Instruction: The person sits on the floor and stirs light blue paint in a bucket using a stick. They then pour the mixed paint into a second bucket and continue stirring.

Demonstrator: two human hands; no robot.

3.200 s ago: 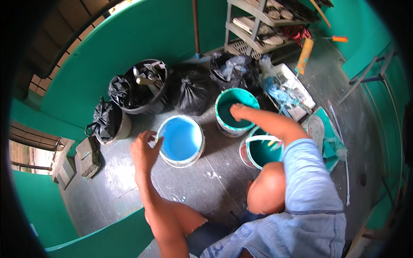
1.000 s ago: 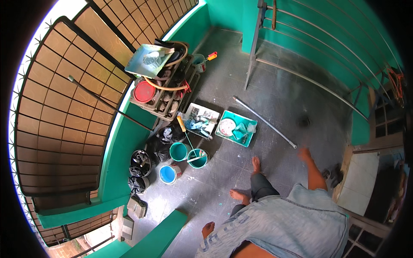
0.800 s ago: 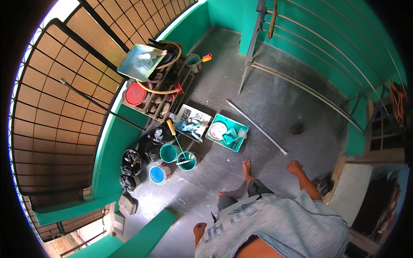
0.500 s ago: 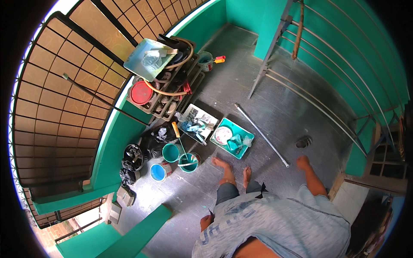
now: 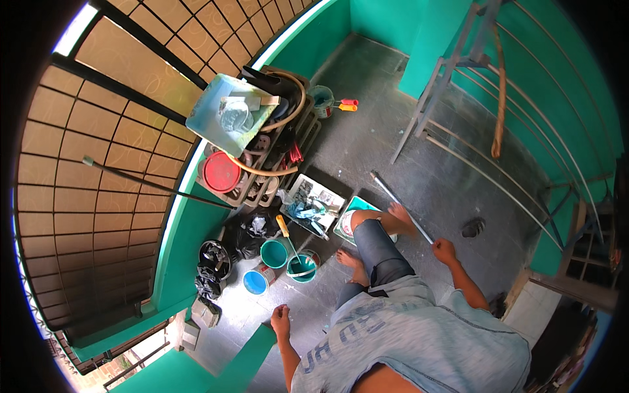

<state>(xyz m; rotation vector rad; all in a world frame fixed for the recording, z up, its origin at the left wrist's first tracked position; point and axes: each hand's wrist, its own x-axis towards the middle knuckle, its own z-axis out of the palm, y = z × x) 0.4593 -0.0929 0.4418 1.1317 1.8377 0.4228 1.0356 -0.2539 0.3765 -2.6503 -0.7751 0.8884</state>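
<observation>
In the head view, the right hand (image 5: pixel 444 251) hangs low on the right, its fingers curled inward; in the picture it meets the near end of the grey pole (image 5: pixel 401 204), which lies slantwise on the tiled floor (image 5: pixel 367 141); I cannot tell whether they touch or grip it; the left hand (image 5: pixel 280 319) hangs nearer and further left, beside the end of a low green wall (image 5: pixel 252 357), its fingers loosely bent, apart or together I cannot tell; beyond it stand a blue-lined bucket (image 5: pixel 268 270) and two teal paint buckets, the right one with a yellow-sleeved paint roller (image 5: pixel 282 225) leaning above it.
</observation>
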